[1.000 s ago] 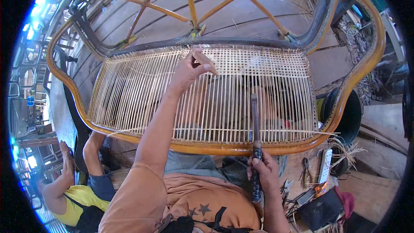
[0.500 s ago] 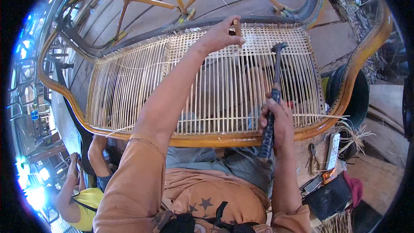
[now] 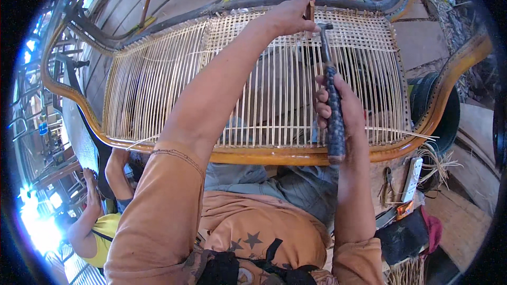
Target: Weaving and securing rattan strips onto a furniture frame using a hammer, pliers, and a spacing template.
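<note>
Black hammer (image 3: 333, 106), long axis pointing away headfirst, fills the curled right hand (image 3: 350, 106); left hand (image 3: 289, 17) pinches a wooden piece (image 3: 310, 15).

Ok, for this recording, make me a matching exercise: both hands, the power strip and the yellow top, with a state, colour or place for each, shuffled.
Column one:
1. Left hand
2. Right hand
3. Power strip
4. Yellow top

Column two:
A. Worn by another person at the picture's lower left
B. Wrapped around the dark handle of a hammer
C. White and long
D. Holding a small wooden piece at the woven cane

Right pairs: 1-D, 2-B, 3-C, 4-A.
</note>
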`<state>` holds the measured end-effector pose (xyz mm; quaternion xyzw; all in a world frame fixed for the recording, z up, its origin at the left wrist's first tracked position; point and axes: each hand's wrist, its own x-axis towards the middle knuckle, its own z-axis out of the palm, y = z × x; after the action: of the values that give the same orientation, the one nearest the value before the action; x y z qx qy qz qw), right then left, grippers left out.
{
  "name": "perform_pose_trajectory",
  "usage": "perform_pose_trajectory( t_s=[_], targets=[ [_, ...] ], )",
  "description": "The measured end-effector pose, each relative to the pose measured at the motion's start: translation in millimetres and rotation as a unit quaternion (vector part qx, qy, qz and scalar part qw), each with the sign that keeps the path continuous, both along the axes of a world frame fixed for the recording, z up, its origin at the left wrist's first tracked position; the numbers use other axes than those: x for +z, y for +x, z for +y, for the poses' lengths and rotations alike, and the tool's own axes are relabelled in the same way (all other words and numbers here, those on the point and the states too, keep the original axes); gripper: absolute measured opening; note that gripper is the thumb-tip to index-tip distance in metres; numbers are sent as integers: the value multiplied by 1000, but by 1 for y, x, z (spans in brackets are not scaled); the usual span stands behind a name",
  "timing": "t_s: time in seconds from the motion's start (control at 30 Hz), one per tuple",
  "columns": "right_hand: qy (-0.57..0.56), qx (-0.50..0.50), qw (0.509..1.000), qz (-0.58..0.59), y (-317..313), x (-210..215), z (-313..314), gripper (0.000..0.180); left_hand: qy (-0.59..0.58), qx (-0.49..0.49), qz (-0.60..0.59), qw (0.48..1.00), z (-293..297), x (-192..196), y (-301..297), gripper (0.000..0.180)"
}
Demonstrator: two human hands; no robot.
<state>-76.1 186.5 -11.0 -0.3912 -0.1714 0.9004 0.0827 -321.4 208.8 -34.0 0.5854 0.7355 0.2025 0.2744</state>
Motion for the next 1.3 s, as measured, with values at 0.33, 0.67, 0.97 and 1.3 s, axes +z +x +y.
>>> perform_pose_trajectory(
  t_s=[0.33,0.67,0.97,1.3],
  targets=[
    [90,1,995,-39,16,36,-23,34,125,160,-262,944,-46,4,5,67],
    [241,6,963,-118,120,58,-117,21,259,215,-712,616,-186,91,49,63],
    [274,9,955,-109,136,40,-148,18,241,112,-689,674,-190,157,59,50],
    [475,-70,876,-41,99,97,-130,20,142,190,-746,622,-210,153,104,27]
  ],
)
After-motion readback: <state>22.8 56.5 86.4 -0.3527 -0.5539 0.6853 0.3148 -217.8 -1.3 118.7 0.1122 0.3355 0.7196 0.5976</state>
